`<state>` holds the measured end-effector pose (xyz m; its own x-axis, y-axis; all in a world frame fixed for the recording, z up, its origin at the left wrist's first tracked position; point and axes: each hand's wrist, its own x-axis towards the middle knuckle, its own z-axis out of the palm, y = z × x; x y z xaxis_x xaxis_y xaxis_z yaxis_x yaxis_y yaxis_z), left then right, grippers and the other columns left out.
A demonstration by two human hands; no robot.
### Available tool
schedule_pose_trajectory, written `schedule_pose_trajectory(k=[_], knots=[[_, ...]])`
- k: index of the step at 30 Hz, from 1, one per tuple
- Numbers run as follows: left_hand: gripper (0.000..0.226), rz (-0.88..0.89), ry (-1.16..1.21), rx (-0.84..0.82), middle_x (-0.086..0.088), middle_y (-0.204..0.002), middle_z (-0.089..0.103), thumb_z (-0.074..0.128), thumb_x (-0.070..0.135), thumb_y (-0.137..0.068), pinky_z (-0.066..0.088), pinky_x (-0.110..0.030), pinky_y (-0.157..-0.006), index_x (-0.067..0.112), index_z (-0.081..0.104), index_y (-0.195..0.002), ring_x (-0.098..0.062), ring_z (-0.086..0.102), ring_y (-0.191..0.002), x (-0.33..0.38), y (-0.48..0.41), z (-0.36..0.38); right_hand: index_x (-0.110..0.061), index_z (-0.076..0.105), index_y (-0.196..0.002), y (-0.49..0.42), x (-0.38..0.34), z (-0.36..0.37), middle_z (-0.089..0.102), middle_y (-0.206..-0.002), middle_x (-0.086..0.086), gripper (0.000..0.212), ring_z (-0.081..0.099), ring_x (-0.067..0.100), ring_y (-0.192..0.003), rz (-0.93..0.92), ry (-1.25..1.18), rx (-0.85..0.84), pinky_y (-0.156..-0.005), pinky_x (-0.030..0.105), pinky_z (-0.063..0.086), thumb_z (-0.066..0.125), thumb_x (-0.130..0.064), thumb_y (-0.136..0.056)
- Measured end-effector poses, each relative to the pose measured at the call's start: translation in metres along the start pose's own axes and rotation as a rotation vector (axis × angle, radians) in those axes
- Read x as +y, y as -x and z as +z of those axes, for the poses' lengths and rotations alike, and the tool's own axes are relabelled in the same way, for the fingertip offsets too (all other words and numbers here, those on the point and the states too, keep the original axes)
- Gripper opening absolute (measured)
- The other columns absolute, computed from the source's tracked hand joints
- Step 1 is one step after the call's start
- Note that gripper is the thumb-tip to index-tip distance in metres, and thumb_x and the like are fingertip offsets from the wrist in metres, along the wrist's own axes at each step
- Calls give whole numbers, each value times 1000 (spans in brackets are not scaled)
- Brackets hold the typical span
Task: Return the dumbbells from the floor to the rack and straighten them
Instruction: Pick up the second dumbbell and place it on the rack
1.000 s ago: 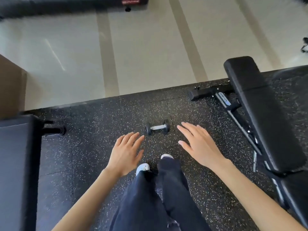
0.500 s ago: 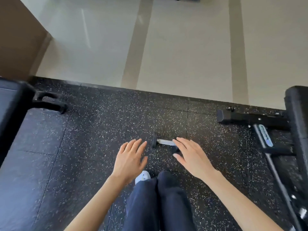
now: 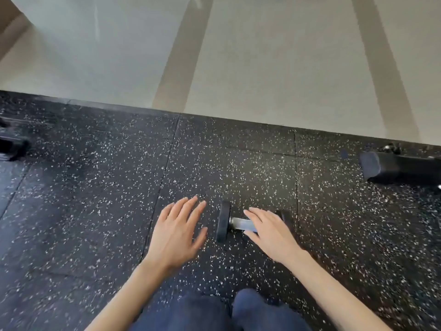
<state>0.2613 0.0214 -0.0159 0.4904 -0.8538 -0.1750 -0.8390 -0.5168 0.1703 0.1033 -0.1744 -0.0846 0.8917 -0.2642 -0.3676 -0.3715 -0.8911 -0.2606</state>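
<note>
A small dumbbell (image 3: 224, 220) with black heads and a silver handle lies on the black speckled rubber floor, in the lower middle of the head view. My right hand (image 3: 270, 232) hovers over its handle and right head with fingers straight, hiding most of that head. Whether the hand touches the handle is unclear. My left hand (image 3: 177, 231) is spread flat just left of the dumbbell's left head, apart from it, holding nothing. No rack is in view.
A black bench foot (image 3: 391, 169) lies at the right edge, and another black equipment part (image 3: 12, 145) at the left edge. Pale flooring (image 3: 262, 56) begins beyond the rubber mat. My knees in dark trousers (image 3: 214, 311) fill the bottom.
The view has dropped closer to the floor. Both hands have come down toward the dumbbell; my right hand now covers its handle and right head. The dumbbell has not moved.
</note>
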Motion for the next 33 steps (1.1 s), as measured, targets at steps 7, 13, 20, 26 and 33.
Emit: schedule_pose_trajectory(k=[7, 13, 20, 26, 33], knots=[[57, -30, -7, -24, -8, -129, 59, 34, 45, -86, 44, -43, -98, 14, 57, -128, -27, 57, -117, -17, -15, 111, -18, 25, -146, -43, 28, 93, 33, -150, 0, 60, 29, 16, -137, -11, 53, 33, -113, 33, 20, 35, -50, -96], [55, -45, 38, -69, -8, -128, 60, 36, 42, -85, 46, -42, -96, 14, 59, -126, -26, 58, -116, -9, 2, 116, -18, 31, -142, -48, 25, 99, 50, -132, -4, 62, 47, 17, -119, 35, 47, 12, -97, 33, 38, 34, -56, -93], [54, -55, 57, -123, -7, -130, 59, 35, 42, -87, 47, -42, -96, 14, 58, -127, -26, 58, -115, -9, 5, 140, -20, 58, -112, -58, 29, 116, 63, -89, -7, 44, 60, 16, -80, -6, 90, 236, -65, 30, 44, 49, -56, -87], [54, -50, 64, -171, -6, -131, 58, 36, 43, -87, 45, -41, -98, 15, 56, -129, -25, 56, -117, -14, 7, 144, -20, 60, -90, -67, 33, 113, 56, -60, -5, 49, 58, 20, -49, -52, 178, 232, -42, 26, 37, 49, -66, -79], [53, -71, 81, -178, -5, -129, 59, 36, 42, -86, 46, -40, -97, 16, 58, -127, -24, 57, -116, -27, 6, 146, -26, 33, -80, -94, 50, 98, 60, -67, -1, 51, 62, 30, -66, -6, 33, 46, -54, 31, 35, 32, -76, -77]])
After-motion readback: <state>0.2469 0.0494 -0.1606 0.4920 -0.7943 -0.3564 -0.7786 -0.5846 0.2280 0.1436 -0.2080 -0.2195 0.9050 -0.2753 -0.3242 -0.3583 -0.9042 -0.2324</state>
